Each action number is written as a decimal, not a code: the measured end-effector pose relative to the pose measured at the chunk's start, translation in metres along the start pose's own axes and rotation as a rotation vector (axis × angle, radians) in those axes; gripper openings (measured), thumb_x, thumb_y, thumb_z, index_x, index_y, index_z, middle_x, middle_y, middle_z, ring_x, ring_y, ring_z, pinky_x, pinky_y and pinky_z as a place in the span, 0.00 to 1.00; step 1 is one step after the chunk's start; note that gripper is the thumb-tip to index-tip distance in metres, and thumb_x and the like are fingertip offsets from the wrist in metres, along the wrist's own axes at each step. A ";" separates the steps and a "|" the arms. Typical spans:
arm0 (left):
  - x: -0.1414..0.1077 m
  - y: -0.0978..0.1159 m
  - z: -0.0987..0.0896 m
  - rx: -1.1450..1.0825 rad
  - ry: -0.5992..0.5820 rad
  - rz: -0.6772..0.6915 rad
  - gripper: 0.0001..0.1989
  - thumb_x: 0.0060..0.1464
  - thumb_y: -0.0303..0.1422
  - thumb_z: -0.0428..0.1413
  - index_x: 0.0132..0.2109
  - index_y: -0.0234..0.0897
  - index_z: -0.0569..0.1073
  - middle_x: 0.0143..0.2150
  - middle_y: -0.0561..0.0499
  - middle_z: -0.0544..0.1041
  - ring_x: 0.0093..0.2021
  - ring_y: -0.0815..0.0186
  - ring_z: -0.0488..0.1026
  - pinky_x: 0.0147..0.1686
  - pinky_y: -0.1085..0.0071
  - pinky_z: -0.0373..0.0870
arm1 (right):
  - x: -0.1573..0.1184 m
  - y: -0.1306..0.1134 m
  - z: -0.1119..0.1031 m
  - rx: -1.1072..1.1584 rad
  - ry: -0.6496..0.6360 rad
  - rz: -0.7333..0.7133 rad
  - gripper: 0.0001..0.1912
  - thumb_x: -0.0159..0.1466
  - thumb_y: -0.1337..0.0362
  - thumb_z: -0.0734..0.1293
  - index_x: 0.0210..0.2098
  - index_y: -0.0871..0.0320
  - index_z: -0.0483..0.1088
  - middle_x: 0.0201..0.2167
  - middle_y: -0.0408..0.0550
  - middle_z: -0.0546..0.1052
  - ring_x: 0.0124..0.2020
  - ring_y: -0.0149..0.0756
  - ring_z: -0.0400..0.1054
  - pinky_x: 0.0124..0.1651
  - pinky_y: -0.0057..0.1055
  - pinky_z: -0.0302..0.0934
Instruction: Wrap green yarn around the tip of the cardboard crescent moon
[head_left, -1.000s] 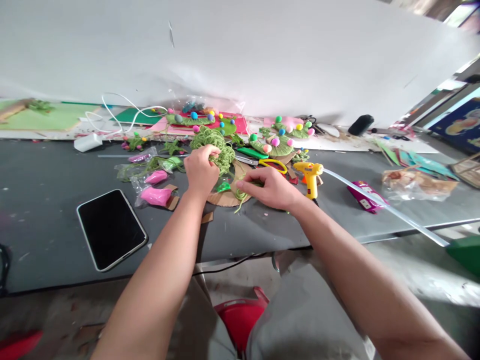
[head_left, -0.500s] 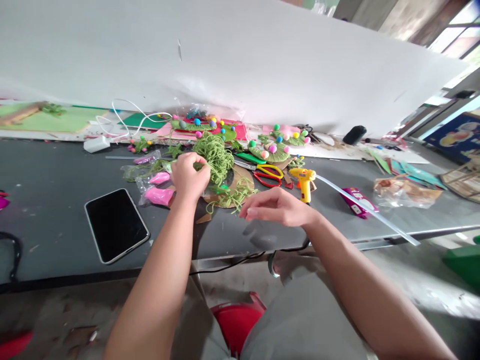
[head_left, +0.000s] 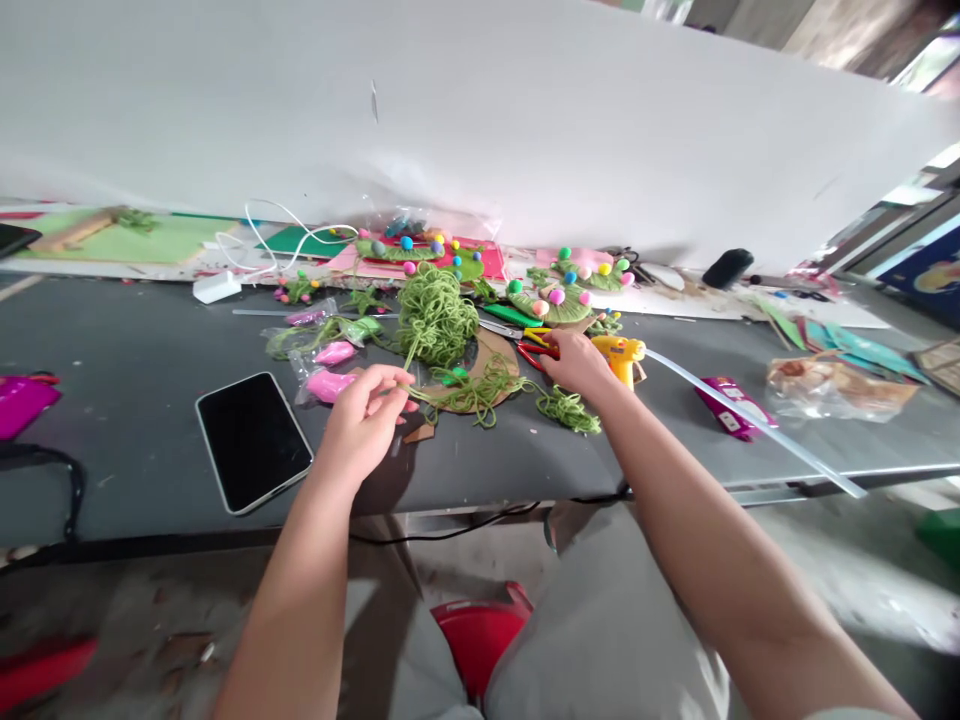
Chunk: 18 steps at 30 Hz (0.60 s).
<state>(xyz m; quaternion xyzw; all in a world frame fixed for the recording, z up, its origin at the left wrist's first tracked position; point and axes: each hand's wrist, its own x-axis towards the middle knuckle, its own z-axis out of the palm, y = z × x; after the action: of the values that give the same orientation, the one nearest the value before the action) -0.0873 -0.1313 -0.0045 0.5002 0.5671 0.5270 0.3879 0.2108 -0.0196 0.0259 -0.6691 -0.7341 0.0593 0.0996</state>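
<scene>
My left hand (head_left: 369, 418) pinches a strand of green yarn in front of a tangled pile of green yarn (head_left: 435, 315). My right hand (head_left: 574, 360) is closed on the handles of the scissors (head_left: 529, 350), which have one yellow and one red handle; their blades point left toward the pile. Loose yarn (head_left: 484, 388) lies over a brown cardboard ring (head_left: 491, 350). A small green yarn bundle (head_left: 568, 409) rests in front of my right hand. Just right of that hand is a yellow glue gun (head_left: 619, 355).
A black-screened tablet (head_left: 253, 440) lies at the left on the grey table (head_left: 465, 475). Pink packets (head_left: 330, 385) sit beside my left hand. Pompom-covered pieces (head_left: 559, 298) line the back. At right are a purple packet (head_left: 736, 407) and a plastic bag (head_left: 836, 385).
My left hand has moved down toward the table's front edge, drawing out a strand. My right hand has moved up onto the scissors. A small yarn bundle now shows on the table.
</scene>
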 end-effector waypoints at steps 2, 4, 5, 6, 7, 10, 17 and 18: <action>-0.005 0.002 -0.004 -0.050 -0.026 -0.021 0.08 0.56 0.36 0.61 0.41 0.38 0.80 0.46 0.45 0.83 0.39 0.61 0.80 0.36 0.70 0.74 | 0.005 -0.002 0.001 -0.046 -0.013 -0.005 0.21 0.63 0.65 0.67 0.56 0.61 0.74 0.56 0.60 0.78 0.56 0.54 0.71 0.53 0.41 0.65; -0.010 0.004 -0.007 -0.161 -0.011 -0.024 0.08 0.55 0.35 0.62 0.40 0.37 0.82 0.46 0.45 0.83 0.44 0.60 0.80 0.40 0.69 0.75 | 0.010 -0.004 0.000 -0.091 -0.035 -0.006 0.21 0.62 0.64 0.68 0.54 0.60 0.74 0.56 0.60 0.78 0.56 0.55 0.71 0.53 0.42 0.64; -0.013 0.005 -0.008 -0.230 0.002 -0.023 0.08 0.54 0.34 0.63 0.41 0.37 0.83 0.46 0.45 0.84 0.46 0.59 0.80 0.43 0.69 0.75 | 0.013 -0.004 0.000 -0.108 -0.049 -0.003 0.21 0.61 0.64 0.68 0.53 0.60 0.74 0.56 0.59 0.78 0.55 0.54 0.71 0.52 0.41 0.64; -0.016 0.005 -0.009 -0.299 0.010 -0.023 0.09 0.53 0.34 0.64 0.41 0.37 0.83 0.45 0.45 0.84 0.47 0.59 0.80 0.45 0.69 0.75 | 0.016 -0.003 0.000 -0.122 -0.063 0.002 0.20 0.61 0.64 0.68 0.52 0.60 0.74 0.55 0.59 0.78 0.54 0.53 0.72 0.50 0.40 0.64; -0.018 0.006 -0.010 -0.365 0.013 -0.026 0.09 0.52 0.34 0.65 0.41 0.37 0.83 0.44 0.45 0.84 0.48 0.58 0.80 0.46 0.68 0.75 | 0.019 -0.003 0.000 -0.134 -0.076 0.009 0.19 0.61 0.64 0.68 0.52 0.60 0.74 0.53 0.58 0.79 0.53 0.51 0.72 0.48 0.38 0.64; -0.024 0.006 -0.013 -0.502 0.022 -0.043 0.08 0.50 0.34 0.67 0.39 0.36 0.83 0.41 0.46 0.83 0.47 0.59 0.80 0.48 0.68 0.75 | 0.028 -0.002 0.000 -0.166 -0.106 0.020 0.17 0.60 0.65 0.69 0.48 0.62 0.74 0.49 0.59 0.80 0.48 0.48 0.74 0.42 0.35 0.63; -0.032 0.001 -0.022 -0.662 0.029 0.003 0.07 0.49 0.31 0.69 0.37 0.37 0.82 0.30 0.51 0.78 0.38 0.64 0.79 0.50 0.66 0.74 | 0.027 -0.013 -0.013 -0.252 -0.130 0.037 0.15 0.54 0.64 0.71 0.41 0.62 0.75 0.41 0.61 0.80 0.40 0.51 0.74 0.33 0.36 0.59; -0.034 0.000 -0.024 -0.678 0.025 0.006 0.07 0.49 0.31 0.69 0.37 0.37 0.82 0.29 0.52 0.76 0.36 0.65 0.78 0.49 0.66 0.74 | 0.025 -0.013 -0.018 -0.261 -0.111 0.045 0.13 0.54 0.64 0.71 0.39 0.62 0.75 0.40 0.61 0.80 0.39 0.50 0.74 0.32 0.36 0.58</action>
<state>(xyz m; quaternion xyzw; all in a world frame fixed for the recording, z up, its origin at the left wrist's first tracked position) -0.1035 -0.1692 -0.0041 0.3381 0.3627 0.6928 0.5236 0.2005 0.0029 0.0475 -0.6884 -0.7246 0.0026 -0.0306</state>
